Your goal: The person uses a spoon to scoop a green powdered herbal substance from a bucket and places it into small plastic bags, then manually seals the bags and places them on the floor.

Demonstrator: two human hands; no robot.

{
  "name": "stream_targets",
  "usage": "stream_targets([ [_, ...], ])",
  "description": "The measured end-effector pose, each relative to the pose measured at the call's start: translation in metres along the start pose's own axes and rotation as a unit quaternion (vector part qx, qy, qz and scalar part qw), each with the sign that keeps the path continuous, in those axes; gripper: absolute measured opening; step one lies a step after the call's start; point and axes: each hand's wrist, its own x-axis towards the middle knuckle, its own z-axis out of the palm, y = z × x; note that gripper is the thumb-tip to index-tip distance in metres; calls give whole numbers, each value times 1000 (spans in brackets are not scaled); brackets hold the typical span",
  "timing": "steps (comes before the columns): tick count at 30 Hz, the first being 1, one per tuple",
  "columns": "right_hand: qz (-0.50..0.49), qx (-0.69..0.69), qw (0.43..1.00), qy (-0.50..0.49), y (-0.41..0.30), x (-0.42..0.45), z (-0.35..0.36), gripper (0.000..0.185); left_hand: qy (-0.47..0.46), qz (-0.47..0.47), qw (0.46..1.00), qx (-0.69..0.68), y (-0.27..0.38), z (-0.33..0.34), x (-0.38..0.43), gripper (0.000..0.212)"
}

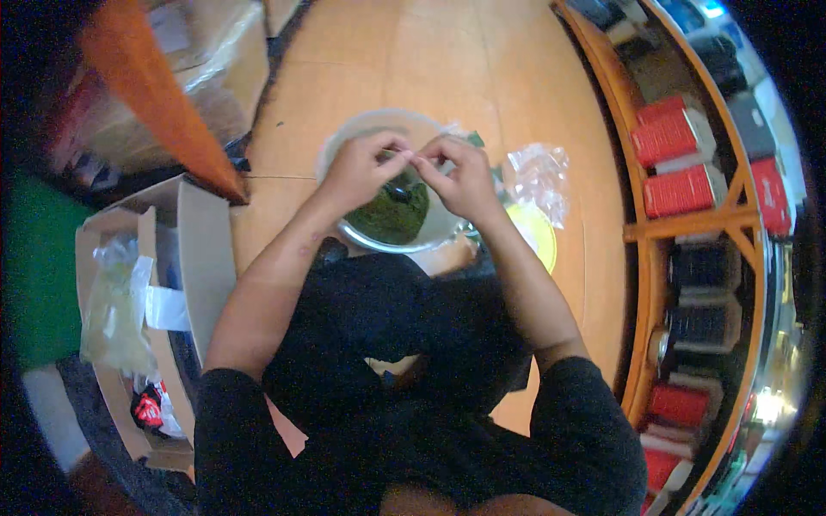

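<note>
My left hand (368,166) and my right hand (459,173) meet above a wide pale bowl (368,243). Thumbs and fingertips are pinched close together, almost touching. Whatever may be between them is too small or blurred to make out. Inside the bowl lies a mound of dark green powdery or finely chopped material (387,222). A small dark shiny object (401,191) shows on top of that mound, partly under my hands. The bowl stands on the wood-look floor in front of my dark-clothed legs (368,303).
Crumpled clear plastic (539,180) and a yellow-rimmed round lid or dish (545,238) lie right of the bowl. An open cardboard box (206,258) with plastic bags stands at left, near an orange post (155,90). Wooden shelves (697,226) with red and dark boxes line the right.
</note>
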Motion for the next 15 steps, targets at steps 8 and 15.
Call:
stream_targets([
  [8, 125, -85, 985, 87, 47, -8, -115, 25, 77, -10, 994, -81, -4, 3, 12, 24],
  [15, 162, -81, 946, 270, 124, -54, -183, 30, 74, -53, 995, -38, -3, -19, 9, 28],
])
